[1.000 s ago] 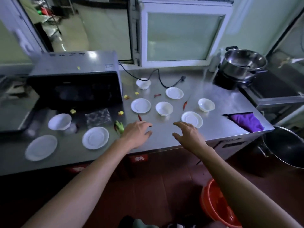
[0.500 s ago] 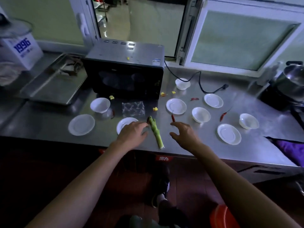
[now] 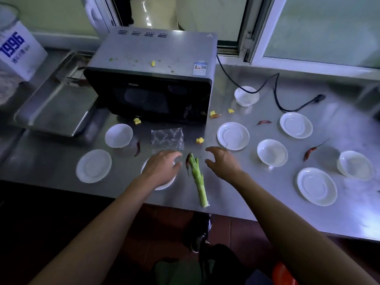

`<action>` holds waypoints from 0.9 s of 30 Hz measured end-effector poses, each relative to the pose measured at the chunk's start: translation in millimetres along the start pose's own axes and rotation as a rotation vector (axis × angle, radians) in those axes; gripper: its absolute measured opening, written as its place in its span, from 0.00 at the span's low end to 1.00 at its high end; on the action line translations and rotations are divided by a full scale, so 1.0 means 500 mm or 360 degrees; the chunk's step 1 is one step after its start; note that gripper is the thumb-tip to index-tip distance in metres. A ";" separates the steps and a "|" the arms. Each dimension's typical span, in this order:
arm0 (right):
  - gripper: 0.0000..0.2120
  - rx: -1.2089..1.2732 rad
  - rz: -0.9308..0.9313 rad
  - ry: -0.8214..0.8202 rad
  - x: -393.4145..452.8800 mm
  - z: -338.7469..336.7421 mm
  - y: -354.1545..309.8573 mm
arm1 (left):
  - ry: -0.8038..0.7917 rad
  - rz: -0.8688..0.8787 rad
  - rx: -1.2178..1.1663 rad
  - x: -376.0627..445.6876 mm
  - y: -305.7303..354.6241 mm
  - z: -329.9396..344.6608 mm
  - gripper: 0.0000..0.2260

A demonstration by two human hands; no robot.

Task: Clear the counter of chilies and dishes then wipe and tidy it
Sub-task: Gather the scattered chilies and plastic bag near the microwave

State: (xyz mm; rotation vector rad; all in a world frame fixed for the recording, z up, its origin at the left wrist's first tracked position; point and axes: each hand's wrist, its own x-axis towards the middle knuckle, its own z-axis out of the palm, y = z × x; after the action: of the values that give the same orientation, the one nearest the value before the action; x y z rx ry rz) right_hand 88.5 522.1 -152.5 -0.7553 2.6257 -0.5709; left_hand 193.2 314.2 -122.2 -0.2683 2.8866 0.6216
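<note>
A: Hands?

B: Left hand (image 3: 162, 169) over a saucer (image 3: 164, 185) at the bench (image 3: 236, 204) front, fingers loosely spread, holding nothing. Right hand (image 3: 223, 161) just right of it, fingers and thumb apart in a claw, also holding nothing. Can't tell if either touches the steel.

A: Between them?

B: Green stalk (image 3: 198, 178), lying lengthwise toward the bench edge. A dark red chili (image 3: 187, 161) lies against its leafy end, close by the left fingertips.

A: Other chilies?

B: One (image 3: 137, 148) beside the left bowl (image 3: 118, 135). One (image 3: 264, 122) between two back saucers. One (image 3: 309, 152), long-stemmed, between the middle bowl (image 3: 272, 152) and the right bowl (image 3: 354, 165).

A: Dishes?

B: All on the bench. Saucers: far left (image 3: 93, 166), centre (image 3: 233, 135), back right (image 3: 296, 125), front right (image 3: 316, 186). One more bowl (image 3: 246, 96) at the back, with the black cord (image 3: 273, 93) running behind it.

A: The rest?

B: Microwave (image 3: 152, 79) at the back, scraps on its top. Clear bag (image 3: 167, 139) in front of it. Yellow bits (image 3: 199, 140) scattered near. Steel tray (image 3: 55, 103) to the left, white box (image 3: 18, 50) marked 1996 behind it.
</note>
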 end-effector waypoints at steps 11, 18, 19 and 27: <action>0.21 -0.0103 -0.0109 -0.0171 0.178 0.034 0.049 | -0.0061 -0.0159 -0.0031 0.098 0.022 0.047 0.16; 0.19 -0.0322 -0.0241 -0.0186 0.233 0.075 0.047 | -0.0099 -0.0273 -0.0015 0.120 0.005 0.056 0.16; 0.19 -0.0347 -0.0254 -0.0182 0.236 0.080 0.048 | -0.0104 -0.0295 -0.0011 0.120 0.003 0.058 0.16; 0.15 -0.0415 -0.0228 -0.0152 0.242 0.097 0.053 | -0.0178 -0.0314 0.0068 0.118 -0.014 0.054 0.17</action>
State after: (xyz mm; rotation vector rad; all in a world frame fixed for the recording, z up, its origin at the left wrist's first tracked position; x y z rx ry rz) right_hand 1.6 460.9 -232.6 -1.0284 2.6003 -0.2231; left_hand 141.2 311.2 -161.5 -0.4891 2.7194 0.5217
